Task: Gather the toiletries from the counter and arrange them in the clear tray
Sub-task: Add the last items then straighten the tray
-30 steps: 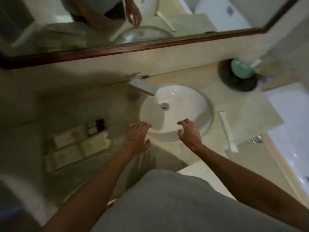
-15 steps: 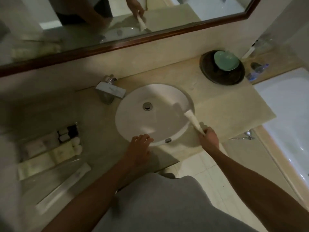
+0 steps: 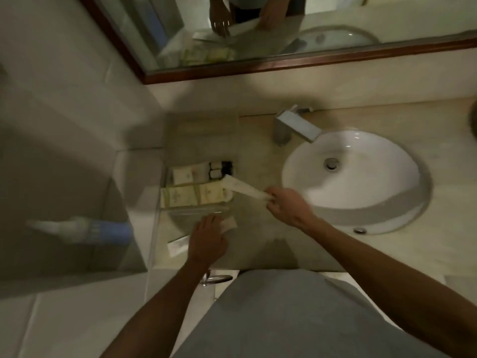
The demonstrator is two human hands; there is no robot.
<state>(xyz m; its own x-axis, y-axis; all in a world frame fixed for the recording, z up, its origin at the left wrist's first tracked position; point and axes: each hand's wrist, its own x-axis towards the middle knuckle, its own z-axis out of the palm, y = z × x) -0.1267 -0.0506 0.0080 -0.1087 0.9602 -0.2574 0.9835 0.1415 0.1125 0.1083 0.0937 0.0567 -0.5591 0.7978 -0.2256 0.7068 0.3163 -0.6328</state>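
The right hand (image 3: 286, 206) pinches a long white packet (image 3: 242, 188) over the clear tray (image 3: 165, 177). The left hand (image 3: 207, 240) lies open and flat on another packet (image 3: 178, 245) on the worktop (image 3: 258, 228). The pinched packet could slip and miss the tray.

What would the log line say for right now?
right hand: holding white packet over clear tray | left hand: on long packet

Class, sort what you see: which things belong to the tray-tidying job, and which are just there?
Job:
clear tray
white packet, in right hand
flat packet, under left hand
boxes in tray

Just there:
sink
tap
mirror
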